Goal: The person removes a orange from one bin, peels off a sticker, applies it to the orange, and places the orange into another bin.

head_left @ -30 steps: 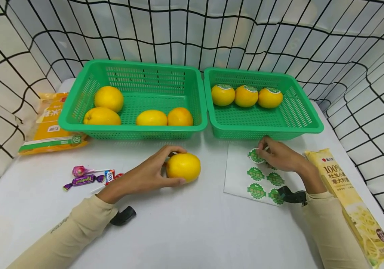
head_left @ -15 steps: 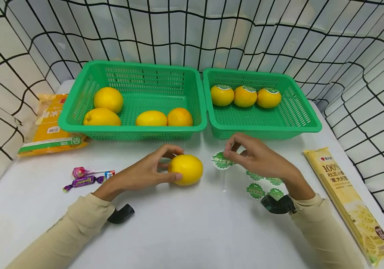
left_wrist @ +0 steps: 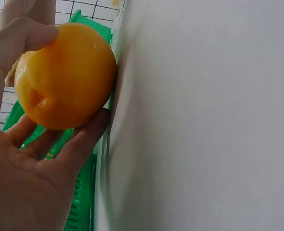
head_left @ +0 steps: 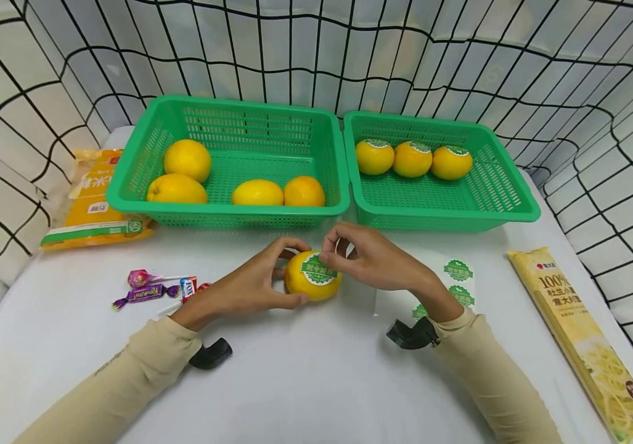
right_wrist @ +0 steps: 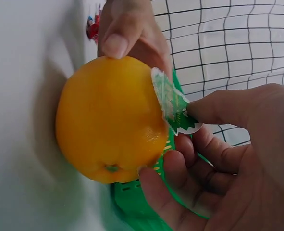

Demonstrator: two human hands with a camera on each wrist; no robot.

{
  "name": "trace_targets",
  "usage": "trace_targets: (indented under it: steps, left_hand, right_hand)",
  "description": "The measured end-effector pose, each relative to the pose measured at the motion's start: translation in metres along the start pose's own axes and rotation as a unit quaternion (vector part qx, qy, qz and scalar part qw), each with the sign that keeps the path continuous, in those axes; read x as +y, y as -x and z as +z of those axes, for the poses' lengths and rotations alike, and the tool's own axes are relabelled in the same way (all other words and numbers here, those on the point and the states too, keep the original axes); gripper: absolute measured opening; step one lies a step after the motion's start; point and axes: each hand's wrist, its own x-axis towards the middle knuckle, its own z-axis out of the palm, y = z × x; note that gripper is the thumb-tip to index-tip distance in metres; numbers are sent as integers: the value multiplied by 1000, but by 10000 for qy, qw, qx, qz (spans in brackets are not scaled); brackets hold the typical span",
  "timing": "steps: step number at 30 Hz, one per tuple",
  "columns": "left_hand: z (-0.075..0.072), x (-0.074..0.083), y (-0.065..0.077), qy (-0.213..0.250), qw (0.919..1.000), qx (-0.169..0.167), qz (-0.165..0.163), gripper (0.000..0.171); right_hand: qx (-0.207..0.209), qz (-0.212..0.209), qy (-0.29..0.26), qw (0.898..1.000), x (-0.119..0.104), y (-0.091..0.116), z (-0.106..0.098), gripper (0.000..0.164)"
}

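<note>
In the head view my left hand (head_left: 246, 280) holds a yellow-orange orange (head_left: 305, 291) low over the white table. Its thumb lies on the near side and the fingers reach round the far side, as the left wrist view also shows. My right hand (head_left: 379, 259) pinches a round green-and-white sticker (right_wrist: 173, 103) between thumb and fingers. One edge of the sticker meets the orange's skin, while the pinched edge stands away from it. Beneath the right forearm lies a white sticker sheet (head_left: 391, 303) with several green labels, partly hidden.
Behind the hands stand a green basket (head_left: 222, 213) with several oranges and another green basket (head_left: 444, 219) with three stickered ones. Wrapped sweets (head_left: 147, 293) lie left, beside an orange food bag (head_left: 91, 209). A pasta packet (head_left: 585, 339) lies right. Black wire mesh (head_left: 316, 71) encloses the table.
My right hand has peeled a sticker off the sheet and carried it left to the orange. The left hand has kept its hold, nearly in place.
</note>
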Motion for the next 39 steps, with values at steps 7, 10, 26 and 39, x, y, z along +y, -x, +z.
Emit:
trace_targets:
  steps: [7, 10, 26, 39]
  left_hand:
    - [-3, 1, -1, 105, 9999, -128, 10, 73]
    - [-2, -1, 0, 120, 9998, -161, 55, 72]
    - [-4, -1, 3, 120, 9998, -97, -115, 71]
    - [-8, -2, 2, 177, 9995, -28, -255, 71]
  right_hand:
    - [98, -214, 269, 9994, 4, -3, 5, 9]
    - [137, -191, 302, 9993, 5, -2, 8, 13]
    - [1278, -1974, 3090, 9216, -3, 7, 20, 16]
    - [1917, -2494, 3658, 8759, 8, 20, 22, 23]
